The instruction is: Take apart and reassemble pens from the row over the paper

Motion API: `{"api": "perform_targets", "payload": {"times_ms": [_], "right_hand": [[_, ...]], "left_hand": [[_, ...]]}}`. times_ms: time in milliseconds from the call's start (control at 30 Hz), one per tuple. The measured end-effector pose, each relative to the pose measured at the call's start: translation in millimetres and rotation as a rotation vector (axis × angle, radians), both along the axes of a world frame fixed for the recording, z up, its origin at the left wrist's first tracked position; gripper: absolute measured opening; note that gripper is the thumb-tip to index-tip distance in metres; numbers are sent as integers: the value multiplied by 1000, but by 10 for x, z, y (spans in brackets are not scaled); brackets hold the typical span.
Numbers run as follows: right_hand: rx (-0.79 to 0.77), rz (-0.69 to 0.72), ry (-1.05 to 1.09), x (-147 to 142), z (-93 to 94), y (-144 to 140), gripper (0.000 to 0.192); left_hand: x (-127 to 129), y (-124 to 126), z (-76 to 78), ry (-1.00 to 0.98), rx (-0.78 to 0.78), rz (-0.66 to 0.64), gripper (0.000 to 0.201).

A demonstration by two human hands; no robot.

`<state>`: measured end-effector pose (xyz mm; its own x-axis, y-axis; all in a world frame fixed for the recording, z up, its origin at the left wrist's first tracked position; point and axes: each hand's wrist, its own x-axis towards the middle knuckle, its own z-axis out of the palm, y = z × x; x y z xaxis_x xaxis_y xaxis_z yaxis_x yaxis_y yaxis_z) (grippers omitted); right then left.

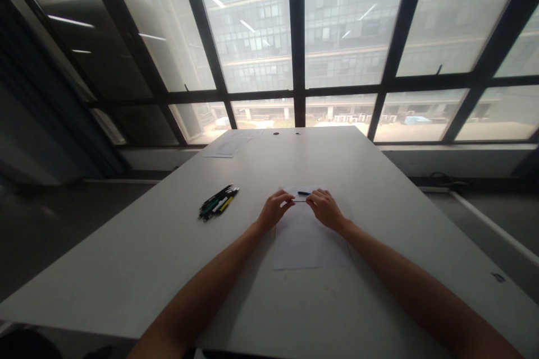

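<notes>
Thin rod (300, 201) pinched between left hand (274, 210) and right hand (326, 209) grips, above paper sheet (309, 241)

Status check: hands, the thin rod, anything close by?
Left hand and right hand pinch a thin dark rod between them, over white paper sheet. Small blue pen part just beyond. Pen bundle lies apart, left.

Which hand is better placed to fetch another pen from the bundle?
Left. The left hand lies nearer the pen bundle, which sits on its side of the table; the right hand would cross over.
</notes>
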<state>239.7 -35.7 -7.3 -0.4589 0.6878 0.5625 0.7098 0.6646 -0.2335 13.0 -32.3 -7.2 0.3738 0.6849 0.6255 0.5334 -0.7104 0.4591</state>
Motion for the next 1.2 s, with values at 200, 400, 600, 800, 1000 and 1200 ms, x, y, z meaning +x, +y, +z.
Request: {"api": "perform_targets", "payload": {"times_ms": [200,400,600,800,1000,1200], "right_hand": [[-2,17,17,-12,-12,4,19],[-9,40,44,-15,-21,2,22],[-24,92,68,-22,3,-20,19],[57,-207,309,64,-36,97,34],[-60,-434,158,223,-187,265,23],[-146,-408,40,211,-234,307,17]], "left_hand": [[17,-12,-5,-26,-16,-51,17],[16,-12,-20,38,-54,-71,15],[5,-3,-9,105,-41,-66,17],[-37,22,1,61,-25,28,16],[-65,27,-16,54,-5,189,15],[-68,36,-18,84,3,235,15]]}}
